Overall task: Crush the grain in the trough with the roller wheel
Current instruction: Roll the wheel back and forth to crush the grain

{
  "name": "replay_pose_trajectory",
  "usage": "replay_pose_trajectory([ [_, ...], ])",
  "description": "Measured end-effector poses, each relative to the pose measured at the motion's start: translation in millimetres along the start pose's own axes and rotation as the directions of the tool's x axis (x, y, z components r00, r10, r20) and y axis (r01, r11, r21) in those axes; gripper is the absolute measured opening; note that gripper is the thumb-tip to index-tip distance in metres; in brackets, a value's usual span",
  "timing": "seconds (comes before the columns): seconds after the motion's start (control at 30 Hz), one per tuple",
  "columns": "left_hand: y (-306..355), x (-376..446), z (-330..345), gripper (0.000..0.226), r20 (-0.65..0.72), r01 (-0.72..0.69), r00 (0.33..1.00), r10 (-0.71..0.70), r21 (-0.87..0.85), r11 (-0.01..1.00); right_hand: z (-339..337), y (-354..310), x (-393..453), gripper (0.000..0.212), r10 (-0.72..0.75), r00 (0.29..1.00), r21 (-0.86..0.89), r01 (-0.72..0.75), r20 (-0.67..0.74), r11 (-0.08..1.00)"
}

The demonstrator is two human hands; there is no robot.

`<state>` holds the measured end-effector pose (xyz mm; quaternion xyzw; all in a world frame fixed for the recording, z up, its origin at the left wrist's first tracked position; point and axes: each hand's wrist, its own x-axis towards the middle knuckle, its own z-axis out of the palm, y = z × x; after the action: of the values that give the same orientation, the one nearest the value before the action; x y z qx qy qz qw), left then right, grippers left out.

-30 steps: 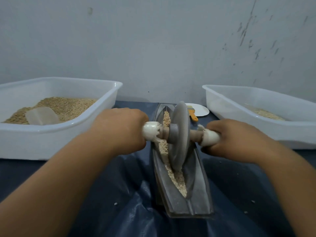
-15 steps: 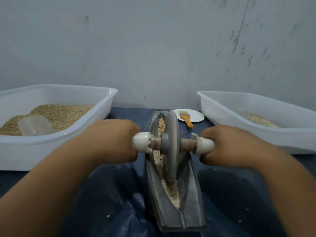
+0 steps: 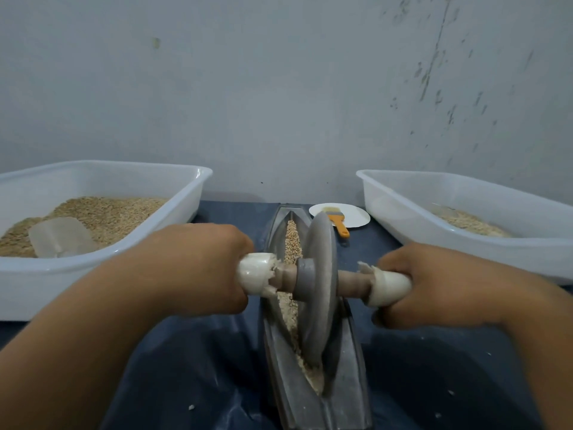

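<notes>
Grey metal: trough (image 3: 347,383) on the dark blue sheet (image 3: 186,367), long and thin like a boat
Landmark: the trough, for every place below
Wheel: roller wheel (image 3: 319,283) standing on its edge in the groove, near the middle of the trough
Grain: grain (image 3: 291,243) lying in the groove, whole at the far end, looking more broken at the near end
Left hand: left hand (image 3: 198,271) curled tight round the white handle left of the trough
Right hand: right hand (image 3: 440,283) curled tight round the white handle right of the trough
Which way: trough runs long from near to far, pointed far end toward the wall; axle lies straight across it, left to right
Doing it well: probably best to push down the same with both hands, keep the axle level, keep the wheel upright in the groove, roll slow from end to end
Watch out: a tipped wheel could climb the side and spill grain
Left of trough: white tub (image 3: 102,252) of grain with a clear scoop (image 3: 60,237)
Right of trough: another white tub (image 3: 465,221), less full
Past the far end: white plate (image 3: 356,216) with an orange brush (image 3: 339,226)
</notes>
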<state>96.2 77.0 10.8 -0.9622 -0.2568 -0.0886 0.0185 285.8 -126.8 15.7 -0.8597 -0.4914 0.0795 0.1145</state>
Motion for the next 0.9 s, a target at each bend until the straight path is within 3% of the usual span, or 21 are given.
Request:
replay_pose_trajectory([
  [0.1, 5, 10, 7, 0.013, -0.121, 0.04, 0.992, -0.033, 0.05, 0.998, 12, -7, 19, 0.021, -0.028, 0.968, -0.159, -0.012, -0.248, 0.987],
  [0.17, 4, 12, 8, 0.014, -0.098, 0.052, 0.994, -0.048, 0.032, 0.998, 14, -11, 25, 0.018, -0.062, 0.945, -0.231, -0.015, -0.321, 0.973],
  [0.27, -2, 7, 4, 0.018, 0.017, 0.013, 1.0, -0.013, -0.001, 1.0, 4, -2, 14, 0.022, -0.026, 0.992, -0.126, 0.011, -0.12, 0.992],
  [0.37, -1, 4, 2, 0.018, -0.018, -0.017, 1.0, 0.017, 0.004, 1.0, -1, 0, 2, 0.036, 0.007, 1.0, -0.007, -0.007, 0.011, 1.0],
  [0.47, 4, 11, 8, 0.015, -0.144, 0.022, 0.989, -0.014, 0.048, 0.999, 10, -4, 17, 0.02, -0.01, 0.982, -0.093, -0.008, -0.189, 0.996],
  [0.53, 4, 13, 10, 0.014, -0.138, 0.037, 0.99, -0.032, 0.033, 0.999, 15, -9, 25, 0.019, -0.042, 0.946, -0.189, -0.021, -0.322, 0.982],
  [0.57, 2, 12, 9, 0.013, -0.102, 0.031, 0.994, -0.029, 0.022, 0.999, 15, -8, 26, 0.018, -0.052, 0.946, -0.209, -0.017, -0.321, 0.978],
  [0.63, -2, 7, 4, 0.016, -0.014, 0.008, 1.0, -0.008, -0.008, 1.0, 8, -2, 19, 0.02, -0.033, 0.982, -0.162, 0.003, -0.184, 0.987],
  [0.73, -2, 2, -1, 0.018, 0.009, -0.028, 1.0, 0.028, -0.024, 0.999, -2, 2, 2, 0.038, 0.011, 1.0, -0.02, -0.011, 0.008, 1.0],
  [0.8, 0, 5, 3, 0.015, -0.06, -0.014, 0.998, 0.015, 0.015, 1.0, 4, -1, 5, 0.032, 0.004, 0.998, -0.036, -0.006, -0.061, 0.999],
  [0.9, 3, 11, 9, 0.014, -0.136, 0.023, 0.991, -0.016, 0.046, 0.999, 14, -9, 24, 0.019, -0.041, 0.959, -0.187, -0.013, -0.279, 0.982],
])
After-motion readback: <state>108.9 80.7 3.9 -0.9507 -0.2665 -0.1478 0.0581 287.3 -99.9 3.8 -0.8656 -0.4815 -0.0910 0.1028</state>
